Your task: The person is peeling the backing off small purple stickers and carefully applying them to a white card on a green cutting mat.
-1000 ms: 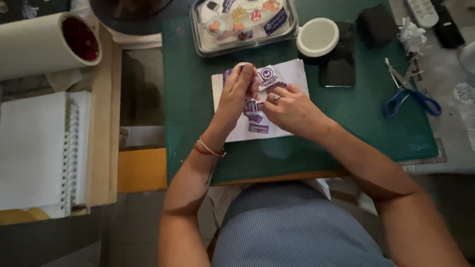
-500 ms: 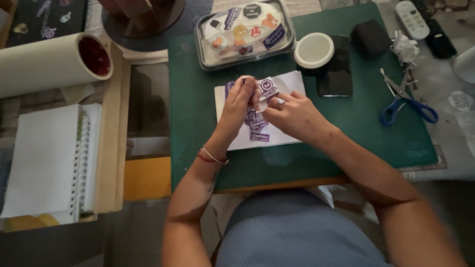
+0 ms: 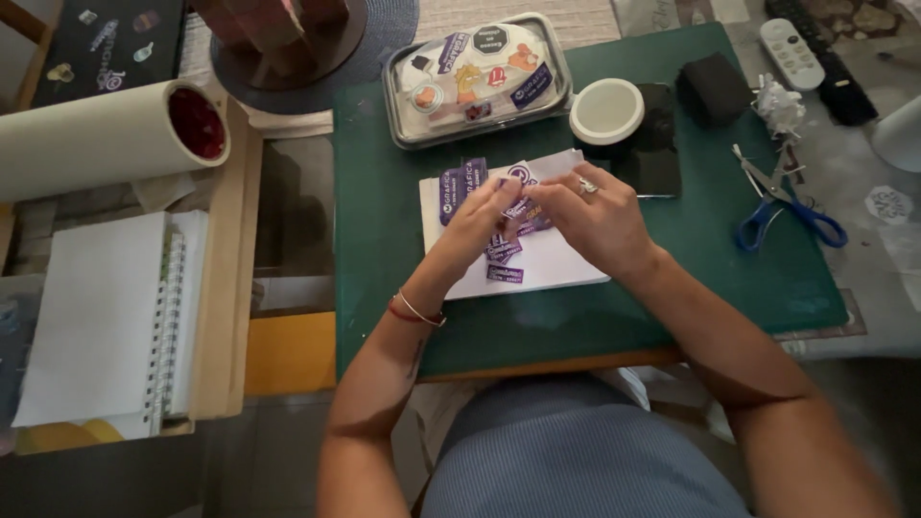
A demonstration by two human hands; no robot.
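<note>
Two hands meet over one white paper sheet (image 3: 556, 261) lying on one dark green cutting mat (image 3: 729, 278). On the sheet lie several small purple printed stickers (image 3: 505, 273); about five show clear of the fingers, the rest are hidden under them. At 12 o'clock from the sheet stands one clear plastic lidded tray (image 3: 403, 120) holding about eight mixed stickers, some purple, some orange, one black and octagonal. At 1 o'clock sits one round white lid (image 3: 606, 110). At 3 o'clock lies one pair of blue-handled scissors (image 3: 791, 206). At 9 o'clock, off the mat, rest one white spiral-bound notebook (image 3: 96, 317) and, above it, one cream paper roll (image 3: 96, 139).

The left hand (image 3: 477, 225), wrist ringed by thin bracelets, pinches a purple sticker at its fingertips. The right hand (image 3: 595, 216), palm down with a ring on one finger, curls its fingertips onto the same sticker, near the sheet's upper middle.
</note>
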